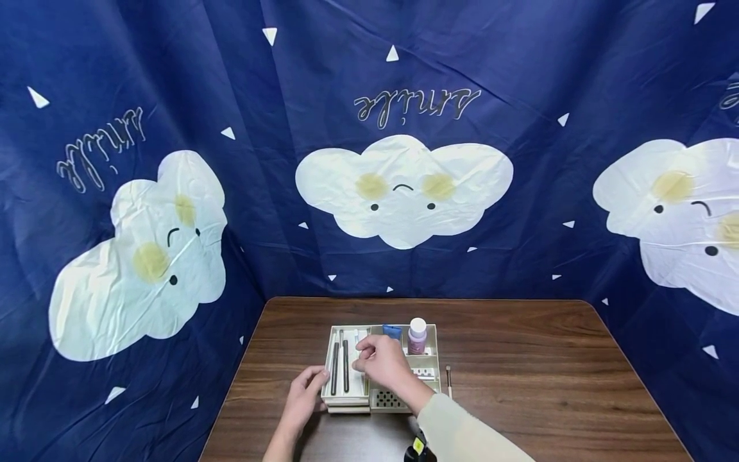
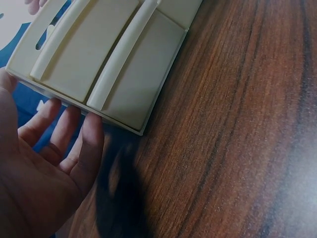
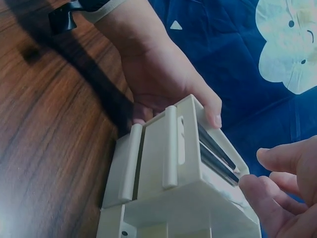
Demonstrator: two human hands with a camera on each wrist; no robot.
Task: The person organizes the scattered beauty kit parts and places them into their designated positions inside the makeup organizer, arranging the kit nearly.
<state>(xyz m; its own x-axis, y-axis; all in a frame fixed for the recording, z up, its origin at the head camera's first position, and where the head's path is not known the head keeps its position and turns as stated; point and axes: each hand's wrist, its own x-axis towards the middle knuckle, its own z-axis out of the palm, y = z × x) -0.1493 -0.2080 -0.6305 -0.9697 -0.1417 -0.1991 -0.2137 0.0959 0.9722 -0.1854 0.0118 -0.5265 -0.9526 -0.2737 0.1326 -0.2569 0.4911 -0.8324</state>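
Note:
A cream desk organizer with drawers stands on the wooden table. My left hand is at its left side; in the left wrist view the bent fingers touch the side wall. My right hand hovers over the top left tray, fingers loosely bent. In the right wrist view its thumb and index finger are apart, with nothing visible between them. Dark slim sticks lie in that tray, and a thin pale item lies near the right fingertips.
In the right half stand a purple bottle with a white cap and a blue packet. A small brush lies on the table right of the organizer. Blue curtains with clouds surround the table.

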